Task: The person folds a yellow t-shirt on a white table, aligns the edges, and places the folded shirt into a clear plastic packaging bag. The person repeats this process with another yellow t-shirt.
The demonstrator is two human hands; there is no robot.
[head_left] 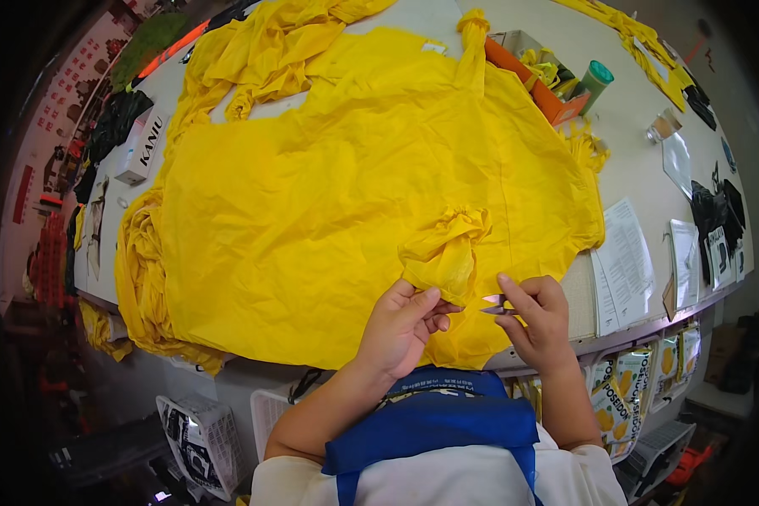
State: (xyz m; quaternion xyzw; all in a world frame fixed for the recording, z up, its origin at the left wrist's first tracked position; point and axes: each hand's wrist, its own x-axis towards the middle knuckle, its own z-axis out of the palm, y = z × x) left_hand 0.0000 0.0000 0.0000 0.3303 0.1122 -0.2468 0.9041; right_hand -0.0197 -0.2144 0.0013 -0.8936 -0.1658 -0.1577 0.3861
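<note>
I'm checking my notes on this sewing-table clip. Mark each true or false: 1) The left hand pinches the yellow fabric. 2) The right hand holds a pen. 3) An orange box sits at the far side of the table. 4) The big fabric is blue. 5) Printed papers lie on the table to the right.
1) True: the left hand grips a bunched fold of the yellow fabric.
2) False: the right hand holds small metal snips.
3) True: the orange box stands beyond the fabric, beside a green-capped bottle.
4) False: the fabric is yellow; only the person's apron is blue.
5) True: papers lie near the table's right edge.
</note>
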